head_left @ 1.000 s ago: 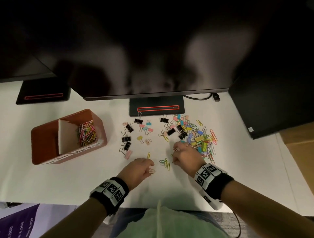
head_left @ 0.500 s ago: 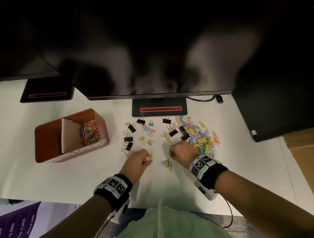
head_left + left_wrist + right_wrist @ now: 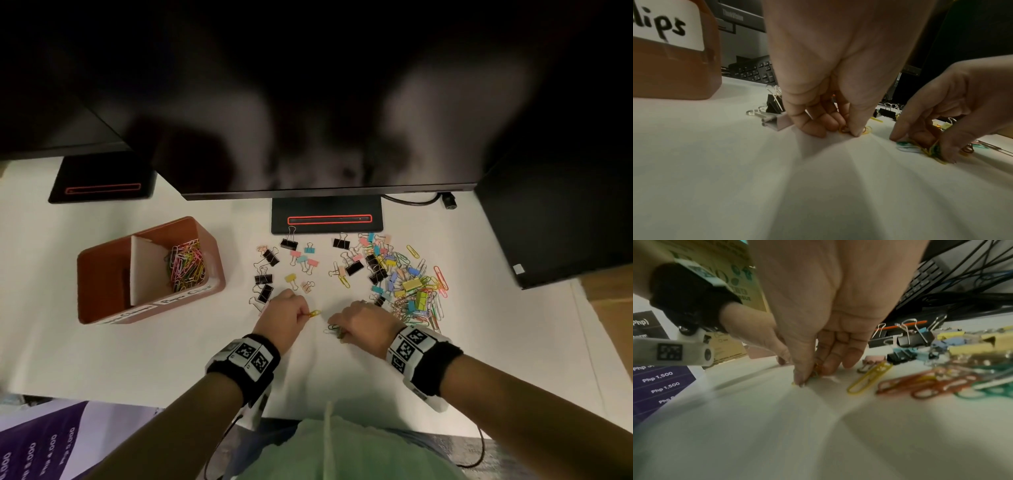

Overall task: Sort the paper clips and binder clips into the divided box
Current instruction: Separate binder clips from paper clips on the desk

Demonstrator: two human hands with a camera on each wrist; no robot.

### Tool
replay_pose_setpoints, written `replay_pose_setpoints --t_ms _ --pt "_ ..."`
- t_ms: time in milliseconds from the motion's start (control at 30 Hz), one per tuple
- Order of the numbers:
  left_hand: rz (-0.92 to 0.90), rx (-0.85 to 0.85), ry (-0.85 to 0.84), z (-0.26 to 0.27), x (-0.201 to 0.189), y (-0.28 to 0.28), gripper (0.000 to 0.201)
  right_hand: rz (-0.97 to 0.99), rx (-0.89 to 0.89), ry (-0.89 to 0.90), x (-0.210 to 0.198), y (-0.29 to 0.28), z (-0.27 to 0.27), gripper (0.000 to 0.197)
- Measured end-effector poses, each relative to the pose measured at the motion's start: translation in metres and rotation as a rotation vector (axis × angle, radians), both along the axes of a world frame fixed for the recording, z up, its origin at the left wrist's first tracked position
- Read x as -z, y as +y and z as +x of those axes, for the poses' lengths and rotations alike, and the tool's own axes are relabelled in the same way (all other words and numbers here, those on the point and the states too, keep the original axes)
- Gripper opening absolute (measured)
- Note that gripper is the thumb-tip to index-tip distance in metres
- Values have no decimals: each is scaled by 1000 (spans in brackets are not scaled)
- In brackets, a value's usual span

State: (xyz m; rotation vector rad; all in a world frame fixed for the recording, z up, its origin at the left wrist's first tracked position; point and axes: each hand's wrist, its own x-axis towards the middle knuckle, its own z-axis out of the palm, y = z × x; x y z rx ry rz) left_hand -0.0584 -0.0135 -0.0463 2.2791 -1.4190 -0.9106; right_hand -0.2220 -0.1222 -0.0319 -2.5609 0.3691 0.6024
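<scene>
The divided box (image 3: pixel 212 246) sits at the table's (image 3: pixel 85 349) left, with paper clips (image 3: pixel 186 265) in its right compartment. Scattered binder clips (image 3: pixel 270 257) lie right of it, before the monitor stand (image 3: pixel 325 209). Farther right lies a mixed clip pile (image 3: pixel 411 287).

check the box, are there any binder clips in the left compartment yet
No: in the head view the left compartment of the divided box shows only its bare brown floor, while the right one holds paper clips.

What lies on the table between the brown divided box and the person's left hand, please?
In the head view, only bare white table lies between the box and the left hand; the nearest black binder clips sit slightly farther back.
</scene>
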Motion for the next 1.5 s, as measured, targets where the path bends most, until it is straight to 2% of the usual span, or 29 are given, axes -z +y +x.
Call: replay_pose_setpoints --t_ms 67,200,433,600,700,800,1000,1133,1200,1333,1500 --pt "17 29 0 2 -2 -1 4 32 65 -8 1 0 3 21" --pt "45 72 -4 4 -2 -3 6 102 160 -29 3 0 9 23" --pt "11 121 1 5 0 3 4 109 173 -25 2 -1 14 19" --pt "-49 117 75 10 -4 7 2 140 242 18 2 0 15 21" --pt "-74 141 133 8 -8 11 9 149 265 26 0 -1 15 22" --pt "-71 136 184 4 -9 14 14 164 278 12 -3 -2 14 23" --pt "-46 103 206 0 -15 11 10 206 338 -62 -16 -15 4 20" --pt "-9 114 228 -3 -19 5 33 210 380 -99 -30 -29 -1 21" --pt "36 160 213 -4 -18 1 33 207 393 -121 -32 -32 -4 20" --pt "136 345 66 -2 -14 0 20 194 415 -134 -28 -30 -12 17" --pt "88 337 21 -3 -7 2 11 197 432 -120 -25 -31 -22 19"
